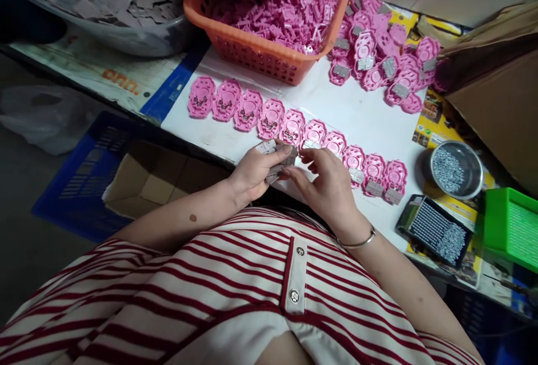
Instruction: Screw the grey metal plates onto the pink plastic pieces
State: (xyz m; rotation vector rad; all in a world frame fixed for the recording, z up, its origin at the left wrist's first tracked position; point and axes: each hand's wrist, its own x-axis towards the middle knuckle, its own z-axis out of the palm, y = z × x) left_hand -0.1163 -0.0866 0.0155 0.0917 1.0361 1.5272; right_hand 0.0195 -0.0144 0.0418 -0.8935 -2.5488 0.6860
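A small stack of grey square plates (281, 158) held fanned and tilted, just before the row of pink shells (294, 126)

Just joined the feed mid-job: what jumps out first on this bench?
A long row of pink plastic parts runs across the white sheet, with a looser pile of pink parts at the far right. Behind the row, an orange basket brims with small pink pieces. At the near edge, the left hand holds small grey plates and the right hand touches them.
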